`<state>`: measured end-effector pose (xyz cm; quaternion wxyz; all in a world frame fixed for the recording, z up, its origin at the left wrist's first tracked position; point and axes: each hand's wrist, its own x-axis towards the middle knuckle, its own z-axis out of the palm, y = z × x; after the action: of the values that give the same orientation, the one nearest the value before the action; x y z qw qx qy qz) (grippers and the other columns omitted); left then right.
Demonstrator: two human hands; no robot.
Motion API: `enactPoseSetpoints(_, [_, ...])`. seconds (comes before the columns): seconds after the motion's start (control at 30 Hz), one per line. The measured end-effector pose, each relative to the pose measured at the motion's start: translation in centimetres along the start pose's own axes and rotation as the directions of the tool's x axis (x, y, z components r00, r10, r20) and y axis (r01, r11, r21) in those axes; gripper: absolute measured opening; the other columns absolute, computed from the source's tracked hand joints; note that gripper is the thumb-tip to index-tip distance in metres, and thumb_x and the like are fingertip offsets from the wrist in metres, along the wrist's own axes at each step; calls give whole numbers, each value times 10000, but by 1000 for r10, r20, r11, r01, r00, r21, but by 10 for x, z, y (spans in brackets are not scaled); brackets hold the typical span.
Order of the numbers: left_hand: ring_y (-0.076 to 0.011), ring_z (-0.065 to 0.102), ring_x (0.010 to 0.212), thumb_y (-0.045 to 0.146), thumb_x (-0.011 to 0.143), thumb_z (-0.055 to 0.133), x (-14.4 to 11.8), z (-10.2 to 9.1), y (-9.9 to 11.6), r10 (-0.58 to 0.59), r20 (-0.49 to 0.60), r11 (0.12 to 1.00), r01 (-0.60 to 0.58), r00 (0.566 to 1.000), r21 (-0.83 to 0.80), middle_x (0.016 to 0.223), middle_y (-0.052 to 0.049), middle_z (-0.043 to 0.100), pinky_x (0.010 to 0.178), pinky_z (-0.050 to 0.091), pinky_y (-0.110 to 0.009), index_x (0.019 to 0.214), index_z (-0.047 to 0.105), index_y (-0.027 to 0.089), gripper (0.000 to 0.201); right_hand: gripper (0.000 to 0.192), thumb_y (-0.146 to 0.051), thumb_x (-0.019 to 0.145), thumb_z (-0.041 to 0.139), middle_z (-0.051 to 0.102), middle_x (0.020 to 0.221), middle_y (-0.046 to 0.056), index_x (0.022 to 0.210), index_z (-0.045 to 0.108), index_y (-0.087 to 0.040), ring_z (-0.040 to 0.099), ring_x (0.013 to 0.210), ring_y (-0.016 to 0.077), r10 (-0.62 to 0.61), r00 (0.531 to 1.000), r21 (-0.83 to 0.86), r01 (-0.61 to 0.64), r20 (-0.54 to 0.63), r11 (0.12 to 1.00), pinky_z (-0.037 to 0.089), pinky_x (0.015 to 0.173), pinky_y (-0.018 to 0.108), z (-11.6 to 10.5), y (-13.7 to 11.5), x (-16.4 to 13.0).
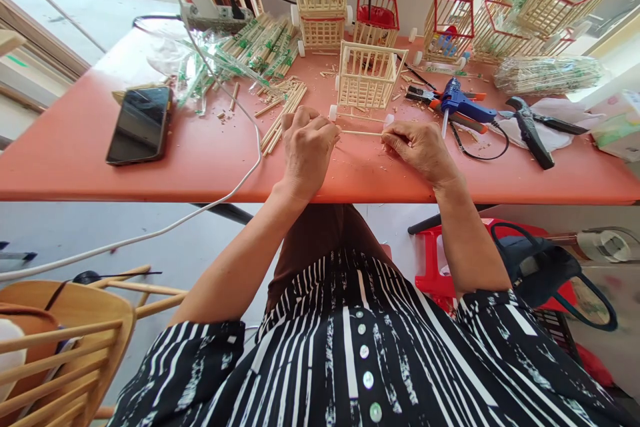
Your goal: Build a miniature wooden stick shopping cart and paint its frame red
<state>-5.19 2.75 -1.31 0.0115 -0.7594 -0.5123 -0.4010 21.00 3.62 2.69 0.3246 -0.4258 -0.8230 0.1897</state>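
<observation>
Left hand (307,150) and right hand (423,150) rest on the tabletop (200,160), each pinching one end of a thin wooden stick (361,133) spanning between them. Small stick basket (367,75) just beyond. Blue glue gun (457,103) farther right.

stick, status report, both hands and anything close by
Left hand and right hand pinch the thin stick ends. Small wooden cage just behind. Glue gun to the right.

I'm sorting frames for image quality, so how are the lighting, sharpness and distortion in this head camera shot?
Head view: bright, even daylight, soft shadows; the hands and the stick they hold are sharp; the phone screen reflects glare; the wide lens bows the table edge and stretches the corners, where the cages look overexposed.
</observation>
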Motion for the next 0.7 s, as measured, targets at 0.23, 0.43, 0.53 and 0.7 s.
enactPoseSetpoints(0.23, [-340, 698, 1202, 228, 1053, 694, -1, 3, -5, 20, 3, 1000, -20, 1000, 2, 906, -65, 790, 1118, 478, -582, 921, 749, 266, 148, 252, -361, 1041, 658, 740, 774, 19, 852, 733, -211, 662, 738, 180, 17, 1000, -8, -17, -12, 1000, 506, 770, 328, 1, 4, 0])
enactPoseSetpoints(0.43, [-320, 701, 1177, 194, 1064, 674, -1, -1, 3, 13, 2, 1000, -13, 1000, 27, 899, -49, 802, 1059, 486, -579, 855, 723, 277, 230, 283, -388, 1042, 645, 731, 751, 21, 832, 731, -218, 650, 721, 184, 4, 1000, -17, -4, -2, 1000, 499, 752, 328, 0, 2, 0])
enactPoseSetpoints(0.53, [-300, 708, 1121, 152, 1075, 644, -2, -3, 8, 19, -20, 999, -18, 1000, 50, 883, -39, 809, 1018, 482, -561, 789, 689, 265, 310, 275, -372, 1042, 637, 744, 768, 28, 839, 733, -213, 653, 719, 187, 2, 1000, -20, -2, -7, 1000, 485, 741, 325, 0, 0, -1])
enactPoseSetpoints(0.7, [-318, 721, 1109, 151, 1068, 667, -6, -4, 11, 64, -58, 995, -59, 996, 76, 893, -47, 829, 958, 483, -527, 812, 720, 271, 287, 270, -390, 1066, 627, 769, 809, 37, 893, 747, -221, 649, 725, 192, 6, 1000, -26, -6, 1, 1000, 476, 739, 316, -1, 0, -4])
